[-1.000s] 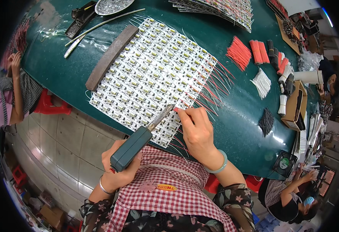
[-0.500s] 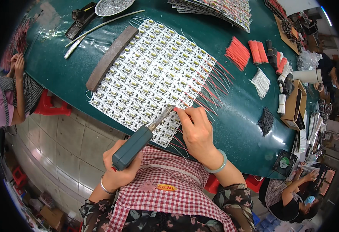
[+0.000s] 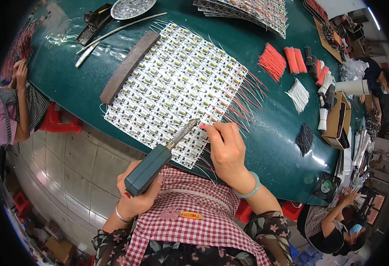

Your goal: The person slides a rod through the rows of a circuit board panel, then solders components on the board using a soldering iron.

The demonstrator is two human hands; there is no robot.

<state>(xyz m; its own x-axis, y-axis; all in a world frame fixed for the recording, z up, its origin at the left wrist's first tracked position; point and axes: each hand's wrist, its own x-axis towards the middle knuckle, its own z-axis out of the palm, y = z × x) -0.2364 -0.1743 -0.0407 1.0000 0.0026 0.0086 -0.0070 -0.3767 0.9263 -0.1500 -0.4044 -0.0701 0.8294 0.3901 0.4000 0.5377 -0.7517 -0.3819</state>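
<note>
A soldering iron (image 3: 148, 170) with a dark green handle is gripped in my left hand (image 3: 137, 195). Its metal tip points up and right over a white panel of small circuit boards (image 3: 172, 84), close to the panel's lower right part. Just right of that tip, my right hand (image 3: 227, 148) has thumb and forefinger pinched together at the panel. A small red bit shows at these fingertips, but what they hold is too small to tell. Red and white wires (image 3: 243, 102) stick out along the panel's right edge. A brown bar (image 3: 130, 66) lies across its left edge.
At the back left are a silvery dish (image 3: 132, 8), a dark tray (image 3: 92, 26) and a thin rod (image 3: 123, 32). More panels (image 3: 247, 13) are stacked at the back. Right lie red wires (image 3: 272, 61), white wires (image 3: 298, 95), black wires (image 3: 305, 139) and a cardboard box (image 3: 338, 122). Other people sit nearby.
The soldering iron's tip has drawn slightly left and up, away from my right fingertips. My right hand has barely moved, and its fingers stay pinched.
</note>
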